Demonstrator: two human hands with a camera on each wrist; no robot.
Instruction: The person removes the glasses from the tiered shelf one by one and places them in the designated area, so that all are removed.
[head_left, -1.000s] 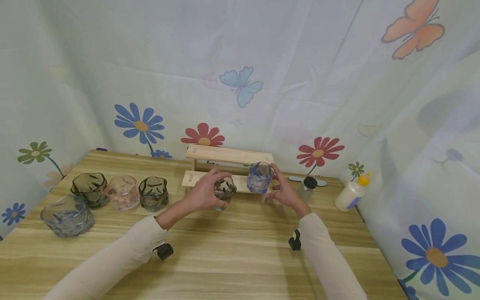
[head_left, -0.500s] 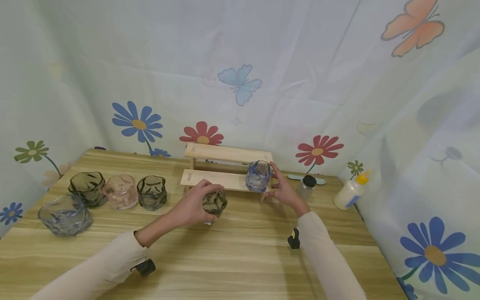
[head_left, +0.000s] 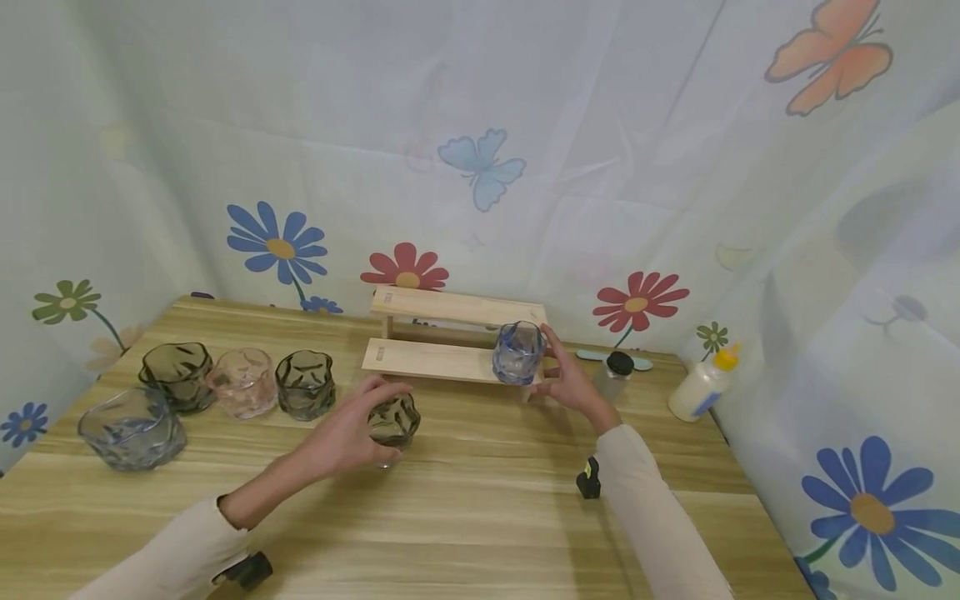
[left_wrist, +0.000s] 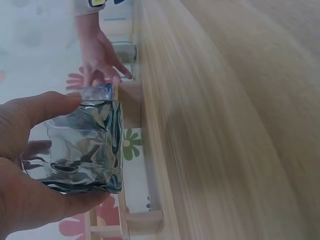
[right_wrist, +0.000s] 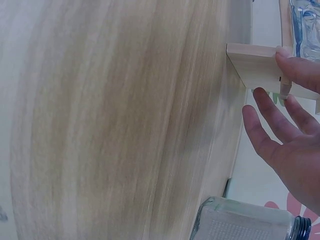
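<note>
My left hand [head_left: 337,435] grips a smoky grey-green drinking glass [head_left: 397,419] with wavy sides, thumb and fingers on opposite sides. In the left wrist view this glass [left_wrist: 82,145] is held clear of the tabletop. A blue-tinted glass [head_left: 517,357] stands on the right end of the lower step of a two-step wooden rack [head_left: 423,357]. My right hand [head_left: 572,383] is beside the blue glass, its fingers spread. In the right wrist view the thumb of the right hand [right_wrist: 295,130] is at the step's edge by the glass; whether it touches the glass is unclear.
At the left stand an olive glass [head_left: 178,379], a pink glass [head_left: 243,385], a dark smoky glass [head_left: 305,387] and a wide clear bluish glass [head_left: 135,433]. Right of the rack are a black-lidded jar [head_left: 615,375] and a yellow-capped glue bottle [head_left: 699,392]. Patterned curtains enclose the table.
My left hand has carried the smoky glass leftward and toward me, away from the front of the rack. The right hand and the blue glass have stayed in place.
</note>
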